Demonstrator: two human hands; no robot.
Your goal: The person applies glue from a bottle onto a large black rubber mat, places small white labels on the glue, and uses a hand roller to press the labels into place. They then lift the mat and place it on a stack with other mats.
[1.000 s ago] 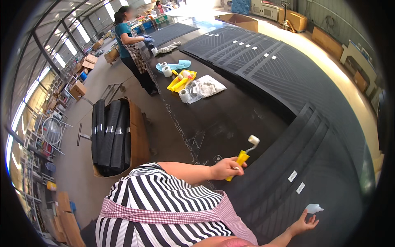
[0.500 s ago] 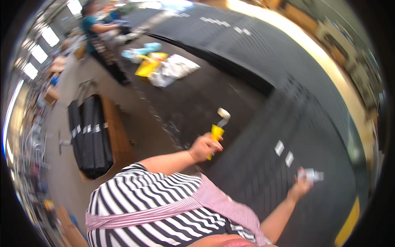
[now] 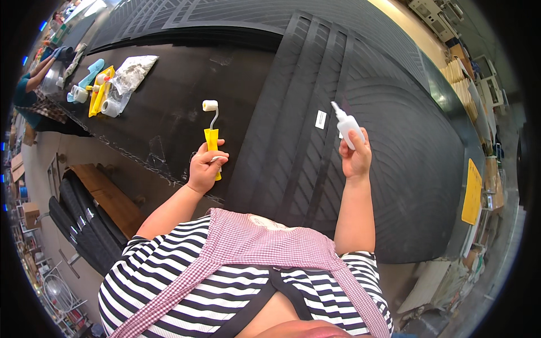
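The left hand (image 3: 204, 168) is closed around the yellow handle of a small roller (image 3: 211, 127); the right hand (image 3: 356, 158) grips a white glue bottle (image 3: 345, 121), nozzle tilted up-left, above the black ribbed mat (image 3: 394, 146) on the worktop (image 3: 163, 112). I'd tip the nozzle down close to the seam before squeezing.

Roller handle (image 3: 212, 147): lower part hidden inside left hand (image 3: 204, 167). Squeeze bottle (image 3: 346, 124): base covered by right hand (image 3: 356, 158) fingers. Co-worker (image 3: 35, 93) top left cut by pic rim, hands not clear. Items in clutter (image 3: 107, 84) by them too small to ID. White label (image 3: 320, 119) on mat unreadable.
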